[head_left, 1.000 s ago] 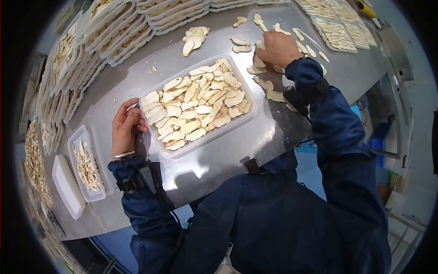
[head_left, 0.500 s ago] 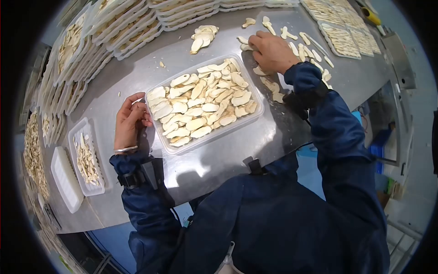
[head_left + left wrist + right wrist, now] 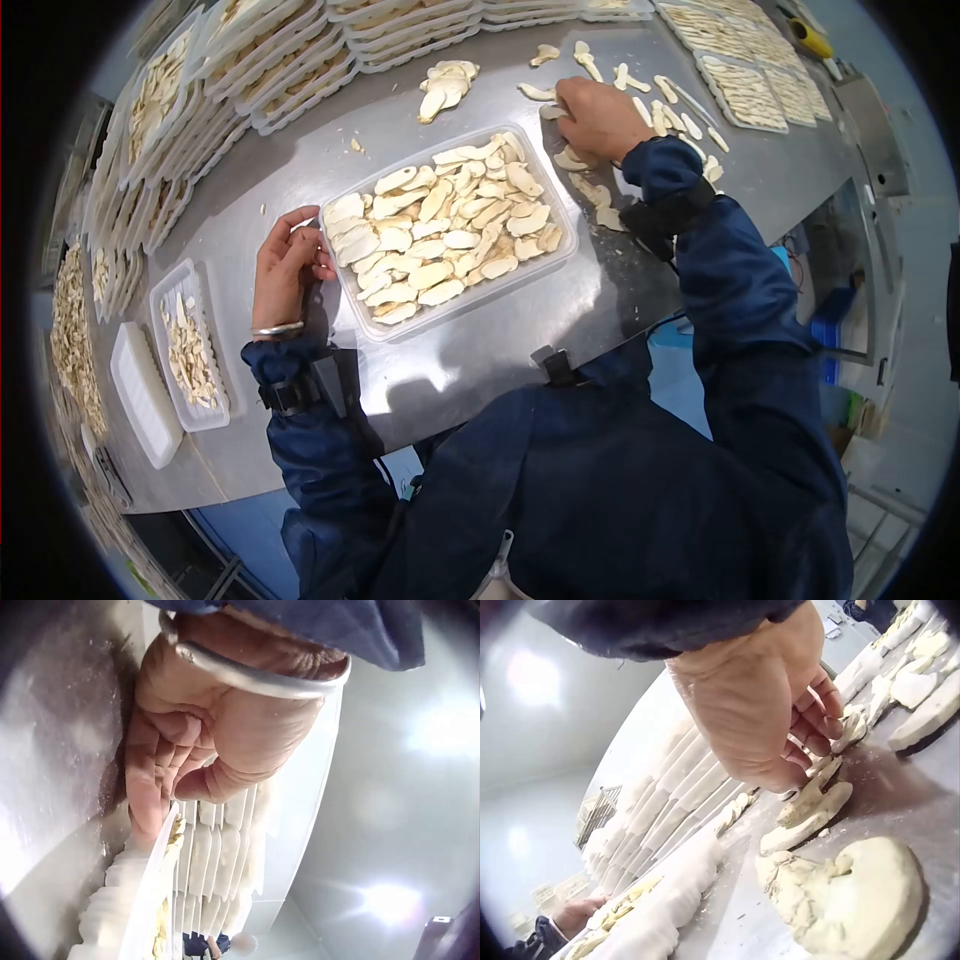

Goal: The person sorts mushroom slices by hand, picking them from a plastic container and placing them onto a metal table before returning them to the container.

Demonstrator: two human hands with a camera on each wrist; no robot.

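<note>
A clear plastic tray (image 3: 480,300) full of pale dried slices (image 3: 445,225) lies on the steel table. My left hand (image 3: 285,265) rests at its left end. In the left wrist view the left hand (image 3: 172,795) has loosely curled fingers leaning on the tray rim (image 3: 150,885), holding nothing. My right hand (image 3: 595,115) is beyond the tray's far right corner, over loose slices (image 3: 595,190) scattered on the table. In the right wrist view the right hand (image 3: 810,742) curls its fingertips round a thin slice (image 3: 847,727); a bigger slice (image 3: 855,900) lies nearer the camera.
Stacks of filled trays (image 3: 290,70) line the far and left sides. A small pile of slices (image 3: 445,85) sits behind the tray. More flat trays (image 3: 745,85) lie at the far right. A small tray of bits (image 3: 190,350) and a white lid (image 3: 140,395) lie at my left.
My right hand has shifted a little left among the loose slices and curled onto one. The left hand has stayed at the tray's end.
</note>
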